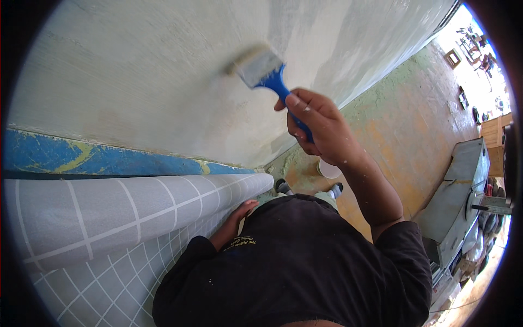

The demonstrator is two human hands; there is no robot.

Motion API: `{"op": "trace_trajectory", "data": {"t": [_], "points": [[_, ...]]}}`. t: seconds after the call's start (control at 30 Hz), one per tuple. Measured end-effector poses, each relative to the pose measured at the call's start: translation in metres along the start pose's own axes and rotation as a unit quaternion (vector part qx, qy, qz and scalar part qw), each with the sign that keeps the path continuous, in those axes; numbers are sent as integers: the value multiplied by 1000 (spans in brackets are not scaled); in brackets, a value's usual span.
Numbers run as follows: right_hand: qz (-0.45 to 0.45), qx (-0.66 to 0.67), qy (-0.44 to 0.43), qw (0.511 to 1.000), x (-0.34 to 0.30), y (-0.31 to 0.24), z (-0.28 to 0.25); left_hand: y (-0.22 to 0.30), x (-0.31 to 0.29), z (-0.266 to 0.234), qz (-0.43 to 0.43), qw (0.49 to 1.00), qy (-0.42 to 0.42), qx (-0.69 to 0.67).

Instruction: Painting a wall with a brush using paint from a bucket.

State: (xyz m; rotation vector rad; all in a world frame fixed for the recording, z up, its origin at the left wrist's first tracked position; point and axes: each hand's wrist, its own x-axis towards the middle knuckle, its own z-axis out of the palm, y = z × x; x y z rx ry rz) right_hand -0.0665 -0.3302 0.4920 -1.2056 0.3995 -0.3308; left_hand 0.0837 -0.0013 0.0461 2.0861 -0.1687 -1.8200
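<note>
A wide paintbrush (264,68) with a blue handle is gripped in my right hand (321,122), its fingers wrapped round the handle. The bristles, pale with paint and slightly blurred, are at the wall (163,71), which carries streaky whitish-grey strokes and darker damp-looking patches. Specks of paint dot my right hand and forearm. Down by my left side, close to the grey checked roll, hangs my left hand (242,210). Its fingers look curled and partly hidden by my dark shirt, so I cannot make out whether they hold anything.
A grey roll with white grid lines (120,212) lies along the wall's foot at left, beside a scuffed blue board (98,157). Near my feet stands a white bucket (328,169). A grey metal cabinet (449,191) is at right, with clutter behind it on the stained floor (397,125).
</note>
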Motion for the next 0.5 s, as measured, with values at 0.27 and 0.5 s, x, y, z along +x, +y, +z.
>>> {"op": "trace_trajectory", "data": {"t": [0.27, 0.5], "points": [[-101, -29, 40, 994, 54, 131, 4, 80, -7, 13, 151, 978, -76, 122], [136, -104, 82, 982, 56, 296, -23, 50, -4, -9, 158, 987, -32, -26]]}}
